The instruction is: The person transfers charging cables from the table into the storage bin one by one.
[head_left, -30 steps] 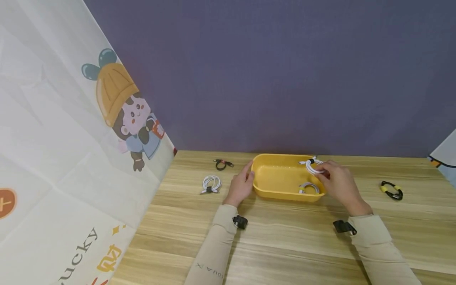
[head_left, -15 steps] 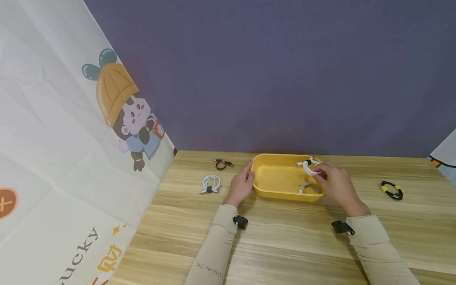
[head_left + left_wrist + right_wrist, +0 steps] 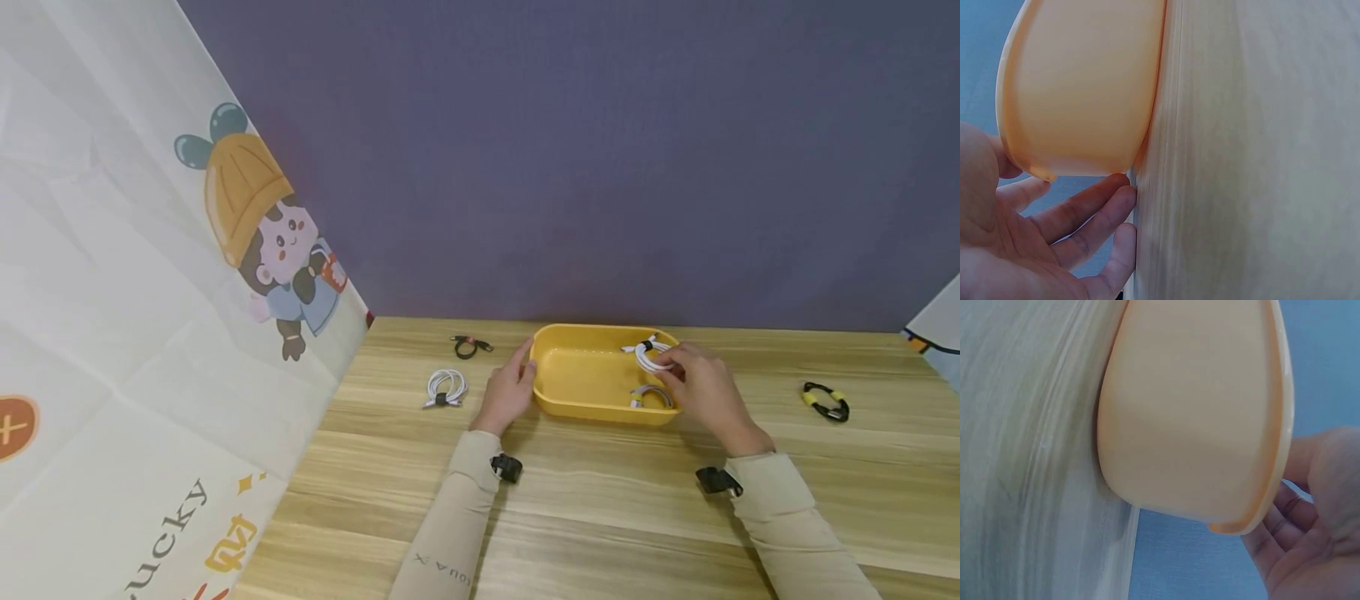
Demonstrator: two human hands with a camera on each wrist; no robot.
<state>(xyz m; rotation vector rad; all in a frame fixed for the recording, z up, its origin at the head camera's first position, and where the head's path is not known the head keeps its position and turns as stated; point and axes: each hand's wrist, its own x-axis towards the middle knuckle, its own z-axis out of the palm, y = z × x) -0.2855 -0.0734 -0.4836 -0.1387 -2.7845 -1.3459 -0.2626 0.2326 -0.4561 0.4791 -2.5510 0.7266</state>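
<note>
In the head view, my right hand point(image 3: 707, 395) pinches a coiled white cable point(image 3: 647, 356) with a black tie. The coil is over the right part of a yellow plastic basket point(image 3: 585, 412). In the right wrist view, the fingers of my right hand point(image 3: 1316, 519) pass behind the rim, and the cable is hidden. My left hand point(image 3: 506, 398) holds the basket's left end, thumb at the rim. The left wrist view has the left hand's fingers point(image 3: 1094, 219) spread against the end wall. Inside the basket, near its right front corner, lies a grey-white coiled cable point(image 3: 651, 393).
On the wood-grain table point(image 3: 592, 500), left of the basket, lie a small black cable point(image 3: 467, 347) with a red tie and a white coiled cable point(image 3: 446, 388). A black cable with yellow bands point(image 3: 825, 402) lies far right. A dark blue-grey panel point(image 3: 600, 167) stands behind.
My right hand has moved slightly left and down, taking the white cable further over the basket. The left hand and basket stay put.
</note>
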